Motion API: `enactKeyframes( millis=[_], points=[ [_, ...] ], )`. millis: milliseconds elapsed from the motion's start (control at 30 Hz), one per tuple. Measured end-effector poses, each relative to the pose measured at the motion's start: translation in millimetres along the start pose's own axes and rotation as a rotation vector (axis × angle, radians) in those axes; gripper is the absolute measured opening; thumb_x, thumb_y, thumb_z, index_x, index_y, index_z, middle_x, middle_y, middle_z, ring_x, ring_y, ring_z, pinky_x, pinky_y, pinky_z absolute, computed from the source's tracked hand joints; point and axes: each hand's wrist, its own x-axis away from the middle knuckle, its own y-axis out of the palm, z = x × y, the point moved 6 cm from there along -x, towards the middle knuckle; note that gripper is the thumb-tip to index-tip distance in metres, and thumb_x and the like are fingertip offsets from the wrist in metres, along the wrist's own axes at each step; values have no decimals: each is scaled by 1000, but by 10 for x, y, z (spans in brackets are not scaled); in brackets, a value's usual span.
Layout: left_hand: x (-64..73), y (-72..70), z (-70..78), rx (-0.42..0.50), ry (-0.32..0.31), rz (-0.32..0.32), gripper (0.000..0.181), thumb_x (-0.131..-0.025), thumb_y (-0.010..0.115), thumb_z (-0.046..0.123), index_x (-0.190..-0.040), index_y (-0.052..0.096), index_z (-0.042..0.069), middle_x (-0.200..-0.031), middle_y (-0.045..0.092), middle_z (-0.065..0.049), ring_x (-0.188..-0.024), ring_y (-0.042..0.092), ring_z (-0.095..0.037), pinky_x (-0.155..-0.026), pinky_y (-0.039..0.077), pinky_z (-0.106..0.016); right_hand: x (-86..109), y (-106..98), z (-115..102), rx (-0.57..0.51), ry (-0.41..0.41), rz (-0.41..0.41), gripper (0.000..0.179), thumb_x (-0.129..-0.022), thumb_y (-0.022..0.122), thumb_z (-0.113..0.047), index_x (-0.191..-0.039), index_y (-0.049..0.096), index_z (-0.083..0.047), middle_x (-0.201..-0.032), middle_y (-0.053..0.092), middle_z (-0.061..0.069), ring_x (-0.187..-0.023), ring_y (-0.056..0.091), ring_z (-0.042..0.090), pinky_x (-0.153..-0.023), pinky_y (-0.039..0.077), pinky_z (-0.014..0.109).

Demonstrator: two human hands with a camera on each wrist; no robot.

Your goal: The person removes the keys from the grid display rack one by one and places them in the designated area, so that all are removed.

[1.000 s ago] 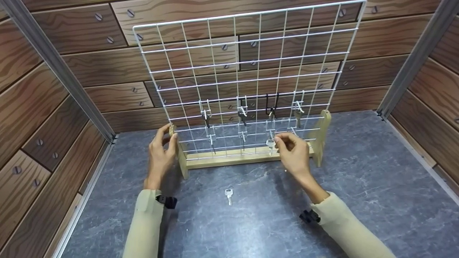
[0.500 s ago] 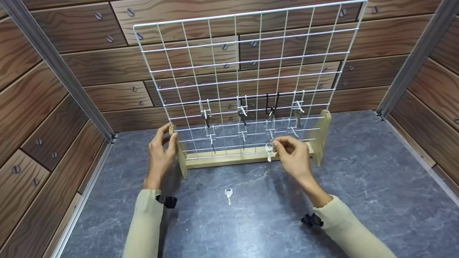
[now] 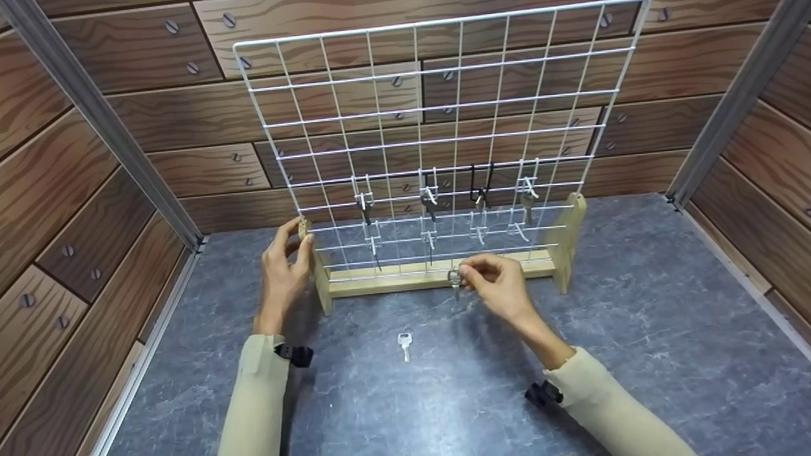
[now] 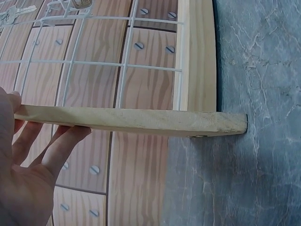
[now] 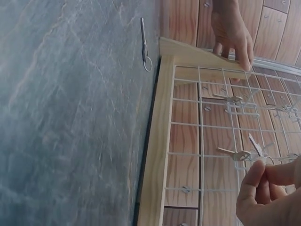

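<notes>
My right hand (image 3: 497, 288) pinches a key (image 3: 455, 280) by its ring end, low in front of the rack's wooden base bar (image 3: 393, 285). In the right wrist view that key (image 5: 255, 145) sticks out from the fingertips. My left hand (image 3: 285, 269) grips the left wooden upright (image 4: 141, 120), thumb on one side and fingers on the other. The white wire grid (image 3: 415, 25) carries two rows of hooks. Keys hang from the upper row and from the two left lower hooks. The two right lower hooks (image 3: 479, 234) hold no key. Another key (image 3: 405, 346) lies on the table.
The dark marbled table (image 3: 633, 342) extends around the rack. Wood-patterned panels (image 3: 171, 126) enclose the back and both sides, with metal posts (image 3: 728, 95) at the corners. The right wooden upright (image 3: 570, 244) stands beyond my right hand.
My right hand has drawn the key down and to the left, away from the third lower hook, which now bears none. The left hand has stayed on the upright.
</notes>
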Motion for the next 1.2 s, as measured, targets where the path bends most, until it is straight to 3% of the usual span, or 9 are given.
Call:
enactKeyframes(
  millis=[133, 400, 667, 900, 1200],
  points=[
    [7, 6, -3, 0, -16, -16, 37, -105, 68, 9, -141, 64, 0, -132, 68, -29, -111, 74, -43, -98, 62, -54, 2, 69, 51, 8, 58, -53, 9, -94, 73, 10, -101, 75, 15, -89, 76, 23, -68, 70, 11, -67, 64, 22],
    [4, -4, -14, 26, -15, -7, 36, -105, 69, 8, -139, 65, 0, -130, 71, -22, -112, 74, -37, -101, 61, -52, 7, 196, 137, 45, 141, -157, 13, -94, 75, 6, -105, 75, 14, -94, 78, 21, -72, 71, 13, -70, 65, 24],
    [3, 12, -9, 47, -16, 7, 36, -103, 69, 4, -139, 66, 1, -130, 71, -25, -110, 73, -41, -101, 61, -56, 43, 297, 219, 91, 163, -239, 11, -94, 76, 4, -103, 76, 10, -93, 77, 22, -73, 70, 15, -72, 66, 31],
    [14, 24, 1, 17, -31, 23, 34, -102, 67, -3, -136, 64, -7, -127, 68, -32, -114, 71, -45, -102, 59, -59, 92, 415, 338, 93, 207, -297, 10, -92, 76, 5, -101, 77, 9, -89, 78, 16, -70, 70, 14, -70, 67, 34],
    [-4, 14, -13, 35, -25, 3, 35, -102, 71, 4, -137, 67, 2, -128, 71, -25, -113, 72, -41, -102, 61, -52, 109, 510, 485, 152, 224, -349, 9, -91, 76, 6, -99, 77, 9, -85, 76, 16, -67, 71, 17, -68, 67, 38]
  ],
)
